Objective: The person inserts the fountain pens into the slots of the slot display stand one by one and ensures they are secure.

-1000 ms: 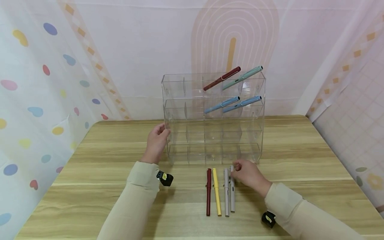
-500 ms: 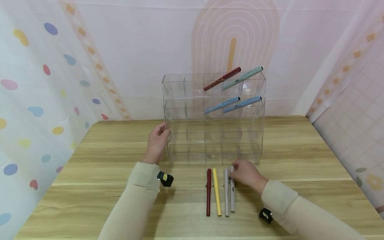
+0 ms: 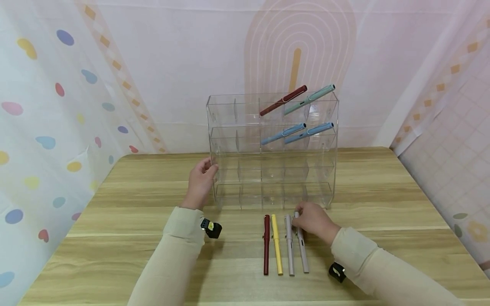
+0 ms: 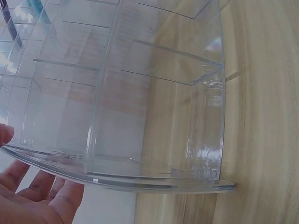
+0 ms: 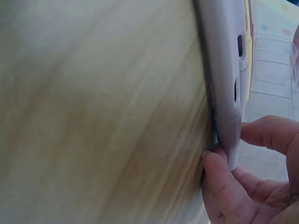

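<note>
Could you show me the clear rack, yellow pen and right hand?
Clear rack (image 3: 272,175), head view: third tier's middle compartment.
Yellow pen (image 3: 277,245), head view: midway along it.
Right hand (image 3: 314,219), head view: back of the hand.

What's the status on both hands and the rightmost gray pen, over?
Left fingers gripping left side of clear rack. Right fingers pinching rightmost gray pen at its rack-facing end. Second gray pen close alongside, might crowd the grip.

The head view is bright and even, with soft shadows on the wood-grain tabletop (image 3: 107,238) beside the left sleeve (image 3: 172,255) and glare on the clear acrylic rack (image 3: 320,109), whose edges glint in the left wrist view. The right wrist view is dimmer, the tabletop blurred, the rack apparently out of focus.
</note>
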Available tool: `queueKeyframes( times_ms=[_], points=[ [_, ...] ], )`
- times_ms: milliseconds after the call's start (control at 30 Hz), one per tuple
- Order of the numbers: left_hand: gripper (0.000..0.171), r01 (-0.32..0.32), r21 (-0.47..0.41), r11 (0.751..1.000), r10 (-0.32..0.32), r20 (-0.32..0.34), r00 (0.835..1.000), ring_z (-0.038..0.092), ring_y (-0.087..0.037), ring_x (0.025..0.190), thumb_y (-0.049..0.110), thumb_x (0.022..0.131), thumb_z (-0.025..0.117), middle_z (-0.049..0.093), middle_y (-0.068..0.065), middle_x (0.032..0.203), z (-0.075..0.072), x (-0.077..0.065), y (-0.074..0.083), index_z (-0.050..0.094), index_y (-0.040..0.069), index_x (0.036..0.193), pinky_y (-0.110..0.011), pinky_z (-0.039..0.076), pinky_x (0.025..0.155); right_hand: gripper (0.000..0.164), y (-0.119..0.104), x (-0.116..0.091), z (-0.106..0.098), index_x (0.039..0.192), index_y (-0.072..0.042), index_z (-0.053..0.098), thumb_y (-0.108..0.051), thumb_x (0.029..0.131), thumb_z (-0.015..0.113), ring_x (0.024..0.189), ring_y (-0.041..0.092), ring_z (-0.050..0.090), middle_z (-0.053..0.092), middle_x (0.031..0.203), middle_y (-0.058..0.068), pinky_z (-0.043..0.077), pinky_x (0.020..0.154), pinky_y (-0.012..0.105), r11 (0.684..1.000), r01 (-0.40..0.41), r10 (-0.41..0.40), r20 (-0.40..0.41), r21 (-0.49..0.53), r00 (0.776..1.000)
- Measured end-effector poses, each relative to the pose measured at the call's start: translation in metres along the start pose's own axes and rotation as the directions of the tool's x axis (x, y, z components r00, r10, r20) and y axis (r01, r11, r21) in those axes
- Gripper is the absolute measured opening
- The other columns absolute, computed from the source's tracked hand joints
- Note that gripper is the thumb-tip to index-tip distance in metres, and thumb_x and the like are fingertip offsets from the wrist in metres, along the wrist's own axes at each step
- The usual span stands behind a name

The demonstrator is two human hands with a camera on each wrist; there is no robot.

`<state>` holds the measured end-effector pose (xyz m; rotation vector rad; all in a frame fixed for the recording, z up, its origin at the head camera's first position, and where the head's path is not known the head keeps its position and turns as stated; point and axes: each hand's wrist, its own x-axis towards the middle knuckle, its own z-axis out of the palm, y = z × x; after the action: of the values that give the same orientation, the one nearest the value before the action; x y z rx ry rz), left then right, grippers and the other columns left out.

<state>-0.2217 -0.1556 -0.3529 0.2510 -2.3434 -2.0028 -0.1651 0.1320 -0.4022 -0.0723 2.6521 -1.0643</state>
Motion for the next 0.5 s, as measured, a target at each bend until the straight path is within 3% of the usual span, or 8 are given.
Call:
queueKeyframes(
  times_ms=[200, 500],
  points=[
    [0.044, -0.003, -0.007, 1.000, 0.003, -0.003, 1.000, 0.045, -0.028, 0.122, 0.019, 0.100, 0.046, 0.048, -0.015, 0.136, 0.000, 0.000, -0.001, 0.045, 0.005, 0.142, -0.045, 0.041, 0.101, 0.032, 0.001, -0.001, -0.002, 0.106, 0.006, 0.061, -0.002, 0.075, 0.064, 0.050, 0.011, 0.051, 0.060, 0.069, 0.006, 0.045, 0.045, 0.022, 0.997, -0.041, 0.041, 0.000, 0.071, 0.999],
    [0.043, -0.005, -0.027, 1.000, 0.004, -0.023, 1.000, 0.046, -0.026, 0.121, 0.019, 0.100, 0.047, 0.050, -0.013, 0.135, 0.001, 0.002, -0.005, 0.047, 0.006, 0.141, -0.043, 0.042, 0.100, 0.038, 0.002, -0.005, -0.012, 0.112, 0.009, 0.057, -0.003, 0.077, 0.060, 0.061, 0.017, 0.057, 0.062, 0.081, 0.011, 0.054, 0.054, 0.029, 0.982, -0.048, 0.047, 0.013, 0.182, 0.999]
  ],
)
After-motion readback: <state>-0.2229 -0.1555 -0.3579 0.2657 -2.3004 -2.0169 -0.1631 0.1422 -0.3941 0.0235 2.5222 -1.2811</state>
